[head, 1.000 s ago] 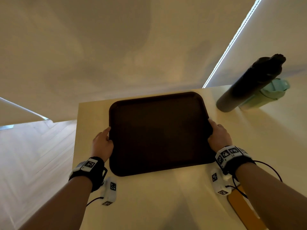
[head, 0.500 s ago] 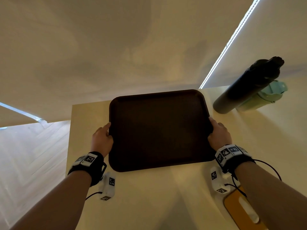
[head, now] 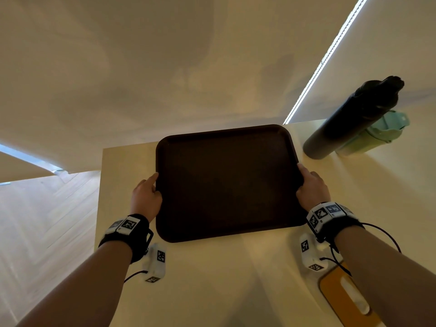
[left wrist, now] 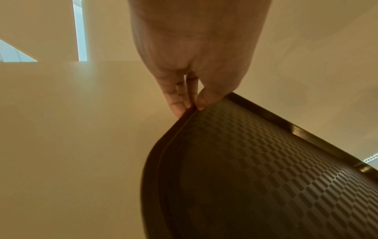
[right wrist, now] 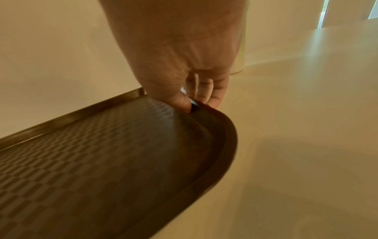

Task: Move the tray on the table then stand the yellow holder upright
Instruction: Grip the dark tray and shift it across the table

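Note:
A dark brown tray [head: 226,182] with a checkered floor lies over the far middle of the pale table [head: 212,279]. My left hand [head: 147,197] pinches its left rim, thumb on top and fingers beneath, as the left wrist view shows on the tray [left wrist: 245,177] under the left hand [left wrist: 190,103]. My right hand [head: 311,185] grips the right rim the same way; the right wrist view has the tray [right wrist: 102,153] and the right hand [right wrist: 196,100]. The yellow holder [head: 339,300] lies flat at the near right, partly under my right forearm.
A dark tall bottle [head: 354,119] and a light green lidded bottle [head: 375,133] stand at the far right of the table. The table's left edge drops to a wooden floor [head: 47,220]. A wall rises just behind the table.
The tray has moved away from me towards the table's far edge, with both hands still holding its sides. More of the yellow holder shows at the near right.

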`<state>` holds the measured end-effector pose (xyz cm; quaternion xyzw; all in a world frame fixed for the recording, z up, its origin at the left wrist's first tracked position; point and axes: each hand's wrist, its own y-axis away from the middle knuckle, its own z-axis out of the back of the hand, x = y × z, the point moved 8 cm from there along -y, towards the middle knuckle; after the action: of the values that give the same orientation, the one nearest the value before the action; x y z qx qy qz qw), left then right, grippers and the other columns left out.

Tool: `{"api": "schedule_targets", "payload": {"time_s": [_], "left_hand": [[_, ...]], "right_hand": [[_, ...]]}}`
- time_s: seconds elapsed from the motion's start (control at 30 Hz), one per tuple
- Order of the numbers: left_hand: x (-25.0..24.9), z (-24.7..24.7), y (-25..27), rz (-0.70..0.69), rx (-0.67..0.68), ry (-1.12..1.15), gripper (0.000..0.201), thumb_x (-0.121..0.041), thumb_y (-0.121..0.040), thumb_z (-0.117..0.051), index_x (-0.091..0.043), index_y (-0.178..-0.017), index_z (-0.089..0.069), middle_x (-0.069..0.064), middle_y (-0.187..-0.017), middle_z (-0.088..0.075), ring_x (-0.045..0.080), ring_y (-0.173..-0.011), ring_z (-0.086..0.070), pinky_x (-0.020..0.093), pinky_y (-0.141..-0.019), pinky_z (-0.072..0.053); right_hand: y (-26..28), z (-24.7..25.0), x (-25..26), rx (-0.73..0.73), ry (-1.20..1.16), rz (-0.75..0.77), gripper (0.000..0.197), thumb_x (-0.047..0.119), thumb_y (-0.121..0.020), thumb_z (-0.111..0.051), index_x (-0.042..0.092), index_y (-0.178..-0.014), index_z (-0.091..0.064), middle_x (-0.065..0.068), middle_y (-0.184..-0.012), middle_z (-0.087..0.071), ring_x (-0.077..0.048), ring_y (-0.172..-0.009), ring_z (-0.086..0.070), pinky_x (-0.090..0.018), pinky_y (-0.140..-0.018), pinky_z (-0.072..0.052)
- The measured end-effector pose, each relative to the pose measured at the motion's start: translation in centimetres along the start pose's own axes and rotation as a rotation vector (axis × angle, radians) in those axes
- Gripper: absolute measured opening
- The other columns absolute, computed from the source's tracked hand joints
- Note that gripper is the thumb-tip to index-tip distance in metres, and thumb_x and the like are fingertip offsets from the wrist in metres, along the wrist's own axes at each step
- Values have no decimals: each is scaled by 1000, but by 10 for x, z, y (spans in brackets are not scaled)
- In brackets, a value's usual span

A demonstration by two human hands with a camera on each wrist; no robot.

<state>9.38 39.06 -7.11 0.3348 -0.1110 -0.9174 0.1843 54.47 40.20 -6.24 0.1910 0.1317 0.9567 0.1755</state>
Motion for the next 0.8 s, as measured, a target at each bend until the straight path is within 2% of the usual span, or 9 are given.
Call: {"api": "schedule_targets", "payload": {"time_s": [0.17,0.3,0.37,0.4,0.47,0.57,0.67,0.73,0.8], "left_hand": [[-1,1,2,23,25,-5,59,-4,-88,-48,-18,-145,-41,11,-105,-55,19,-86,-49,18,-65,-37],[-20,14,18,-5,-79,-58,56,-20,-89,-54,-24,-143,-41,8,-121,-50,27,-108,-52,42,-94,-47],[-49,9,41,-58,-68,14,50,-22,-90,-55,-23,-139,-47,3,-116,-52,21,-104,-54,39,-94,-48],[-66,-2,57,-73,4,79,45,-21,-91,-56,-23,-135,-50,-1,-111,-55,16,-98,-57,36,-92,-49],[-100,-41,102,-61,299,225,37,-21,-91,-57,-24,-128,-55,-3,-104,-62,11,-94,-61,35,-91,-52],[-140,-116,182,-51,738,319,30,-26,-92,-56,-24,-121,-61,5,-108,-64,19,-101,-63,36,-90,-53],[-165,-176,238,-82,911,316,39,-37,-89,-59,-29,-127,-58,2,-124,-56,15,-110,-59,35,-95,-50],[-177,-201,260,-97,964,306,48,-42,-89,-57,-31,-135,-51,-1,-135,-47,14,-121,-51,33,-101,-43],[-184,-217,271,-99,976,289,52,-43,-90,-55,-30,-139,-47,-1,-139,-43,16,-128,-46,32,-104,-38]], "right_hand": [[2,1,0,3,-15,-9,70,4,-84,-50,23,-148,-31,-20,-117,-55,-38,-104,-56,-45,-85,-47],[18,21,0,-36,-91,-34,63,22,-88,-54,20,-147,-31,-20,-131,-47,-39,-120,-45,-49,-99,-41],[36,40,-6,-67,-197,-42,58,27,-88,-56,20,-143,-39,-16,-129,-51,-34,-119,-49,-45,-100,-42],[49,48,-13,-66,-235,-53,53,28,-88,-57,20,-139,-45,-14,-126,-55,-31,-115,-53,-41,-97,-43],[78,61,-37,-28,-292,-100,42,29,-88,-59,20,-129,-56,-11,-119,-62,-24,-103,-57,-33,-88,-41],[131,70,-92,32,-358,-253,32,32,-90,-58,22,-120,-62,-7,-113,-66,-19,-95,-56,-31,-82,-38],[181,66,-156,24,-450,-439,31,35,-90,-57,24,-118,-63,-10,-112,-64,-24,-101,-57,-37,-85,-43],[206,51,-184,53,-573,-544,22,35,-90,-57,28,-110,-64,-10,-115,-61,-28,-109,-57,-47,-90,-48],[223,31,-193,110,-734,-625,18,30,-93,-55,28,-109,-63,-14,-121,-59,-31,-111,-56,-49,-88,-51]]}}
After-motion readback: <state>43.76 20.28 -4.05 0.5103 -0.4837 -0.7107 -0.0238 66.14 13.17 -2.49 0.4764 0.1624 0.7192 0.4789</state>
